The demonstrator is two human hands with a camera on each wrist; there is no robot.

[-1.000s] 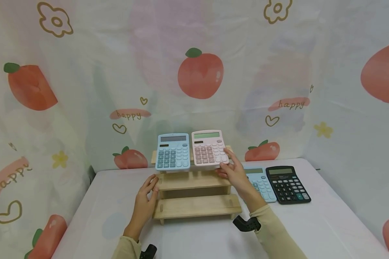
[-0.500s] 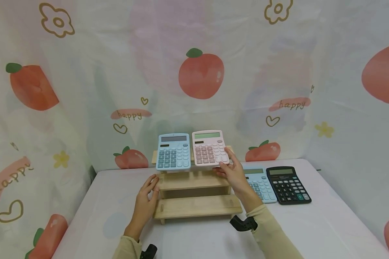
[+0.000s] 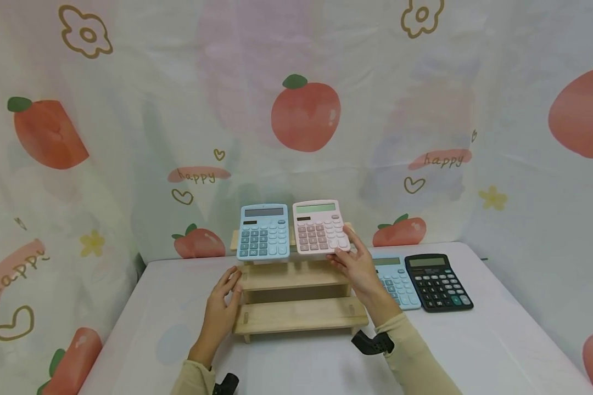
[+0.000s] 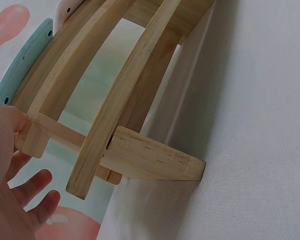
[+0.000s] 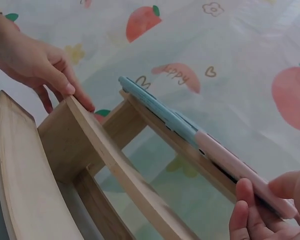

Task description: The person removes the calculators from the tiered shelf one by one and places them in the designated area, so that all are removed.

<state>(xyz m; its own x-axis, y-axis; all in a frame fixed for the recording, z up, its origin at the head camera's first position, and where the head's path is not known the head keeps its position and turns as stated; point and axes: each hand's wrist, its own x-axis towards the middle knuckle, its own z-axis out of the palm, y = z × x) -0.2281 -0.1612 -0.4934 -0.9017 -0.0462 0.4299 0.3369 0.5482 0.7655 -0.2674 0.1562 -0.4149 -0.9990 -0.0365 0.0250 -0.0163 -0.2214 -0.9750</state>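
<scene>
Pink calculator: it is tilted back at the top tier of a three-tier wooden stand, a narrow gap from a blue calculator on its left. The pink calculator shows its screen uppermost.
Right hand: the right hand grasps the pink calculator by its lower right corner.
Left hand: loose and gripping nothing, the left hand touches the left end of the middle tier.
Lettering on the keys: I can read 1, 2, 3, 0 and 00 at the blue one's lower left; any brand mark is too small to make out.
Lettering on the walls: "happy" is handwritten three times over coral smears, twice at the back, once at left.
Table: a white table bears the stand and, to its right, a second blue calculator just beside a black calculator.
Room: a pale fabric backdrop covers three sides, printed with red fruit, hearts and yellow flowers.
Person: pale yellow sleeves, with a black device at each wrist.
</scene>
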